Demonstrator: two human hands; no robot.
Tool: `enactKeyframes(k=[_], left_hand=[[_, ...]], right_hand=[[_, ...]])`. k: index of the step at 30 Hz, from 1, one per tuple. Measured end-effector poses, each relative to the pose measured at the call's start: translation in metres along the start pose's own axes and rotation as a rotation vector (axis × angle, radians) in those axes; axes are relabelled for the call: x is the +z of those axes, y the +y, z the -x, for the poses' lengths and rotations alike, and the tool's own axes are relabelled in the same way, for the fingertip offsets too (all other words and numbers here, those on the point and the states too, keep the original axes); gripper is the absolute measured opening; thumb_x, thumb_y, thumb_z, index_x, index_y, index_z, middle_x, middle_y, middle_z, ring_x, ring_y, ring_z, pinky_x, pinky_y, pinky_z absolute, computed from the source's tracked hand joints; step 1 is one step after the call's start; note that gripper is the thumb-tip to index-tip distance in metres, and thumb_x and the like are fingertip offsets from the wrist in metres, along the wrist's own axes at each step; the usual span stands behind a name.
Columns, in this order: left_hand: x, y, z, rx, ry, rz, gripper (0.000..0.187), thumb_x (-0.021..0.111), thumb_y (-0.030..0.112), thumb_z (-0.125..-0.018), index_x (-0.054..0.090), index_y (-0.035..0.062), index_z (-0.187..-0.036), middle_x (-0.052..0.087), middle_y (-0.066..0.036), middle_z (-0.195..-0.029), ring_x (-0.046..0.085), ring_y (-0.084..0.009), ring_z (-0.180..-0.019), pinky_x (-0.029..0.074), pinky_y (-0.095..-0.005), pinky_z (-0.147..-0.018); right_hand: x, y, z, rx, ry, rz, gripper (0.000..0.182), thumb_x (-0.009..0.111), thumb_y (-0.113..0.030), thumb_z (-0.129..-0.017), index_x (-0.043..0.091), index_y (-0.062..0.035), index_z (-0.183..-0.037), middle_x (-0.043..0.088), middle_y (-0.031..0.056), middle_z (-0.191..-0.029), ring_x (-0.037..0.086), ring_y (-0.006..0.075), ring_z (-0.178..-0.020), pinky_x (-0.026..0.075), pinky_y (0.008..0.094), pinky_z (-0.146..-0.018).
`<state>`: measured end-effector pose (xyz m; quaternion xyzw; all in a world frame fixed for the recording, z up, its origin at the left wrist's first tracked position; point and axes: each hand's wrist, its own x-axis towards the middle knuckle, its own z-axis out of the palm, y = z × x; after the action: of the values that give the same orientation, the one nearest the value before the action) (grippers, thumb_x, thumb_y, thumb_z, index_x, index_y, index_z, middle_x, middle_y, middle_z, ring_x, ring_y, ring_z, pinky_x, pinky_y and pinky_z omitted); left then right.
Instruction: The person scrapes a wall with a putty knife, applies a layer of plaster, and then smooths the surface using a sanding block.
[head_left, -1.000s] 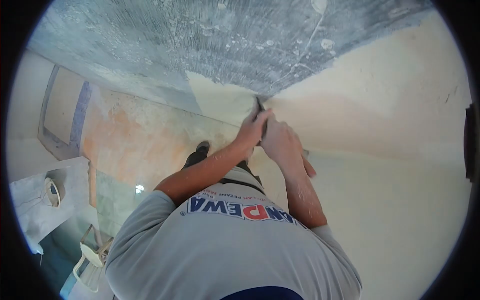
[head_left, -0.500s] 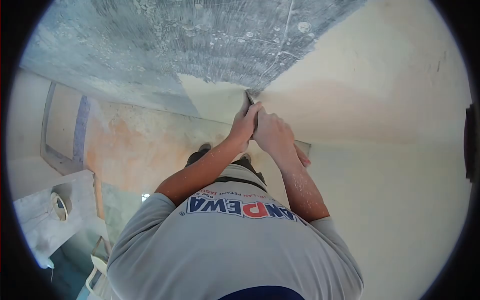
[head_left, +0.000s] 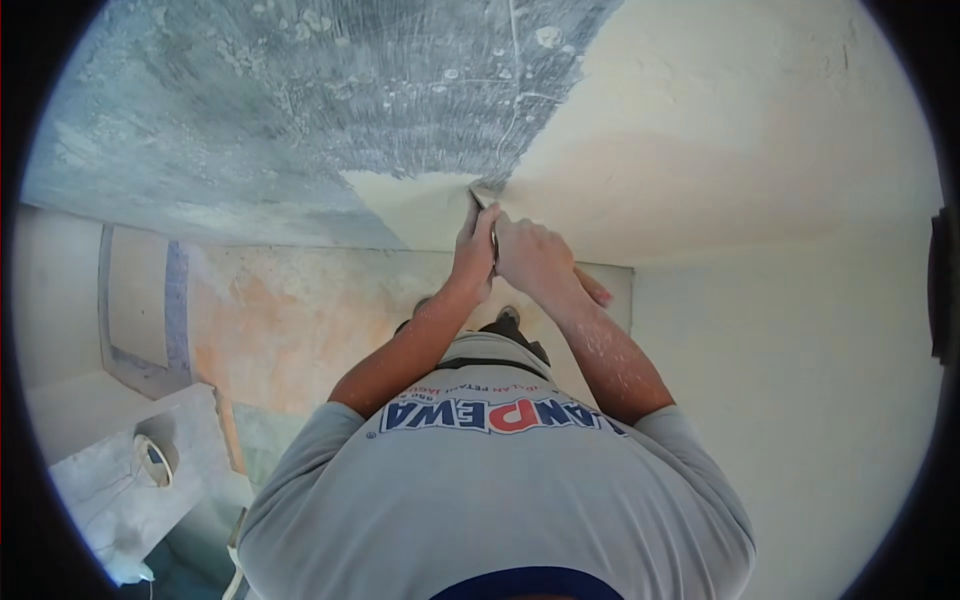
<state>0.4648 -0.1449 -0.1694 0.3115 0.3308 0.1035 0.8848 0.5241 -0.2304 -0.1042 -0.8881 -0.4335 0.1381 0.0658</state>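
- Grey surface (head_left: 400,110) is showing raised spots and lines; the edge could be catching and skipping there.
- Left hand (head_left: 472,262) is gripping the flat-bladed tool (head_left: 481,197) near its blade; a forward slip could be scraping knuckles.
- Tool is sitting between both hands, its tip meeting the grey-cream border; steep tilting could be gouging.
- Right hand (head_left: 532,258) is closing round the handle, mostly hidden; uneven pushing could be twisting it towards the cream surface (head_left: 700,150).
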Motion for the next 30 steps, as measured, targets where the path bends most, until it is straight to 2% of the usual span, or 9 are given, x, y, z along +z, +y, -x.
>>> enactKeyframes(k=[8,9,12,16,19,21,23,25,30], left_hand=[[0.000,-0.006,-0.011,0.005,-0.045,0.067,0.066,0.055,0.033,-0.098,0.030,0.0149,-0.156,0.053,-0.002,-0.125,0.055,-0.0109,-0.102,0.049,-0.0266,-0.082],[0.003,-0.005,-0.010,0.005,-0.048,0.056,0.066,0.055,0.033,-0.098,0.030,0.0149,-0.156,0.053,-0.002,-0.125,0.055,-0.0109,-0.102,0.049,-0.0266,-0.082],[0.000,-0.021,-0.020,0.069,-0.025,0.124,0.027,0.056,0.035,-0.099,0.058,0.0133,-0.114,0.060,-0.001,-0.102,0.059,-0.0148,-0.099,0.049,-0.0340,-0.087],[0.001,-0.020,-0.015,0.018,-0.053,0.096,0.048,0.056,0.033,-0.098,0.047,0.0144,-0.142,0.055,0.000,-0.114,0.056,-0.0117,-0.100,0.048,-0.0295,-0.088],[0.008,-0.017,-0.014,-0.002,-0.093,0.077,0.042,0.057,0.033,-0.098,0.049,0.0145,-0.135,0.055,0.000,-0.108,0.057,-0.0125,-0.101,0.049,-0.0304,-0.089],[0.000,-0.021,-0.023,0.024,-0.016,0.100,0.026,0.051,0.037,-0.101,0.057,0.0134,-0.108,0.061,0.000,-0.103,0.059,-0.0140,-0.100,0.047,-0.0317,-0.089],[0.009,-0.015,-0.018,0.034,-0.044,0.063,0.027,0.050,0.037,-0.101,0.057,0.0125,-0.109,0.061,0.000,-0.104,0.060,-0.0145,-0.100,0.048,-0.0320,-0.090],[0.017,-0.007,-0.006,0.094,-0.071,-0.009,0.042,0.056,0.033,-0.097,0.047,0.0163,-0.135,0.053,-0.002,-0.113,0.056,-0.0151,-0.104,0.048,-0.0327,-0.088],[0.002,-0.016,-0.022,0.097,-0.088,0.027,0.047,0.056,0.034,-0.097,0.045,0.0131,-0.138,0.052,-0.002,-0.117,0.054,-0.0158,-0.109,0.047,-0.0337,-0.090]], right_hand=[[0.001,0.011,-0.004,-0.092,0.056,0.111,0.018,0.053,-0.017,-0.089,0.061,-0.0042,-0.098,0.068,0.0148,-0.081,0.071,0.0312,-0.077,0.057,0.0454,-0.063],[-0.005,0.009,0.005,-0.051,0.086,0.072,0.017,0.054,-0.018,-0.089,0.062,-0.0045,-0.095,0.068,0.0142,-0.081,0.071,0.0300,-0.076,0.057,0.0447,-0.063],[0.000,0.010,-0.002,-0.056,0.143,0.032,0.016,0.054,-0.018,-0.088,0.063,-0.0051,-0.089,0.068,0.0135,-0.079,0.071,0.0289,-0.074,0.057,0.0441,-0.061],[0.005,0.021,0.006,-0.117,0.205,0.019,0.017,0.053,-0.018,-0.088,0.064,-0.0060,-0.084,0.068,0.0132,-0.078,0.071,0.0296,-0.071,0.057,0.0445,-0.060],[-0.005,0.021,0.004,-0.116,0.168,-0.012,0.018,0.055,-0.019,-0.089,0.062,-0.0025,-0.095,0.069,0.0153,-0.080,0.071,0.0323,-0.075,0.056,0.0448,-0.063],[0.010,0.027,-0.006,-0.110,0.159,-0.017,0.018,0.056,-0.019,-0.089,0.062,-0.0029,-0.095,0.069,0.0151,-0.079,0.071,0.0320,-0.075,0.057,0.0445,-0.063],[0.006,0.028,-0.002,-0.115,0.147,-0.018,0.018,0.056,-0.019,-0.089,0.062,-0.0033,-0.095,0.069,0.0149,-0.079,0.071,0.0317,-0.074,0.057,0.0442,-0.063],[-0.003,0.024,0.007,-0.069,0.149,-0.062,0.017,0.057,-0.018,-0.087,0.063,-0.0031,-0.093,0.069,0.0149,-0.078,0.071,0.0317,-0.074,0.057,0.0445,-0.063],[0.006,0.026,0.005,-0.105,0.184,-0.073,0.016,0.057,-0.018,-0.087,0.062,-0.0039,-0.094,0.069,0.0152,-0.079,0.071,0.0322,-0.074,0.057,0.0448,-0.063]])
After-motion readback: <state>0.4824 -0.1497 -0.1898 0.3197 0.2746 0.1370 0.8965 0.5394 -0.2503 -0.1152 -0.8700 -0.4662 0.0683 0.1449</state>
